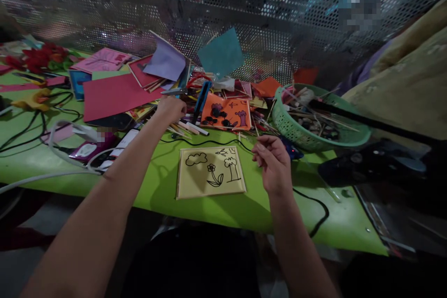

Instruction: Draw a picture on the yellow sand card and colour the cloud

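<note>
A yellow card (200,184) with a thin stick frame lies flat on the green table, bearing black line drawings of a cloud, a flower, a tree and a bird. My left hand (170,111) reaches past it into the clutter, fingers bent down beside several markers (192,128) and just below a scissors-like metal blade (174,91); whatever it grips is hidden. To the right of the card, my right hand (271,160) is raised with thumb and fingers pinched together; anything between them is too small to name. An orange decorated card (226,111) lies behind the markers.
A green basket (321,142) of sticks and small items stands at right. Coloured papers, including a red sheet (111,98), pile up behind. Black cord (216,141) crosses the table (157,195); a white cable (52,177) runs left. Perforated metal (258,23) rises behind; a person's sleeve (401,65) is at right.
</note>
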`<state>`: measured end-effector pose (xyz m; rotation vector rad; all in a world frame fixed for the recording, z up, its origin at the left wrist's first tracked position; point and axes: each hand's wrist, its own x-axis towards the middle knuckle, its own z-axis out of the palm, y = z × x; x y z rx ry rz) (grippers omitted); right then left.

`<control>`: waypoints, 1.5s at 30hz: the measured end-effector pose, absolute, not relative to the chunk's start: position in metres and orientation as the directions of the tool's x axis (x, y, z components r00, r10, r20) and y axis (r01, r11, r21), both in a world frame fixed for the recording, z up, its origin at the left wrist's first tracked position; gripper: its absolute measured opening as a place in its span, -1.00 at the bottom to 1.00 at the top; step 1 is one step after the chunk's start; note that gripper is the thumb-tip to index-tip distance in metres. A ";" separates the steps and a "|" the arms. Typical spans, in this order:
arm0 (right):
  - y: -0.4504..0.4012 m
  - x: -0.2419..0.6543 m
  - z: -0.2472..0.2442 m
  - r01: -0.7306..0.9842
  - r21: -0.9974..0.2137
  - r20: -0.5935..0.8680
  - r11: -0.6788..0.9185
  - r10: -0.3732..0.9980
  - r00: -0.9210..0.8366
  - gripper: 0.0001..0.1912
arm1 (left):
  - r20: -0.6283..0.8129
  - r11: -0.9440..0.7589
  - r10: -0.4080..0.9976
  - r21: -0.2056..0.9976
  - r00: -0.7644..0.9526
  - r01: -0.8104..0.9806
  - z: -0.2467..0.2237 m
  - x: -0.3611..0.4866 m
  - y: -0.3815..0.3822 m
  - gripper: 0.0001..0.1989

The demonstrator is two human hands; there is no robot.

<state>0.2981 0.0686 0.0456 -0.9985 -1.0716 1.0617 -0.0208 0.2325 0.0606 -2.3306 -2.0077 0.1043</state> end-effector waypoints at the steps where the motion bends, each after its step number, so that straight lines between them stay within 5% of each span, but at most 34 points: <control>1: 0.069 0.298 0.046 -0.170 -0.966 0.172 0.194 0.975 0.138 -0.83 | -0.022 -0.152 0.988 -0.102 0.150 0.983 0.059 -0.021 0.231 -0.76; 18: 0.069 0.300 0.043 -0.175 -0.964 0.181 0.199 0.977 0.116 -0.82 | -0.098 -0.197 0.979 -0.195 0.181 0.961 0.060 -0.011 0.225 -0.68; 29: 0.069 0.299 0.045 -0.173 -0.963 0.190 0.207 0.976 0.110 -0.85 | 0.135 -0.073 0.987 -0.108 0.087 0.991 0.114 -0.017 0.190 -0.81; 34: 0.070 0.299 0.042 -0.164 -0.961 0.207 0.223 0.972 0.109 -0.86 | 0.295 -0.059 0.954 0.019 0.050 0.998 0.132 -0.006 0.147 -0.70; 37: 0.070 0.296 0.042 -0.163 -0.967 0.189 0.194 0.981 0.046 -0.78 | 0.292 -0.280 0.946 0.514 0.141 0.811 0.120 0.015 0.124 -0.73; 41: 0.069 0.289 0.043 -0.206 -0.972 0.132 0.110 0.987 -0.096 -0.56 | 0.247 -0.352 0.936 0.710 0.252 0.611 0.089 0.056 0.104 -0.83; 45: 0.069 0.285 0.043 -0.330 -0.942 0.117 0.063 0.982 -0.148 -0.56 | 0.198 -0.375 0.895 0.819 0.400 0.434 0.068 0.085 0.094 -0.83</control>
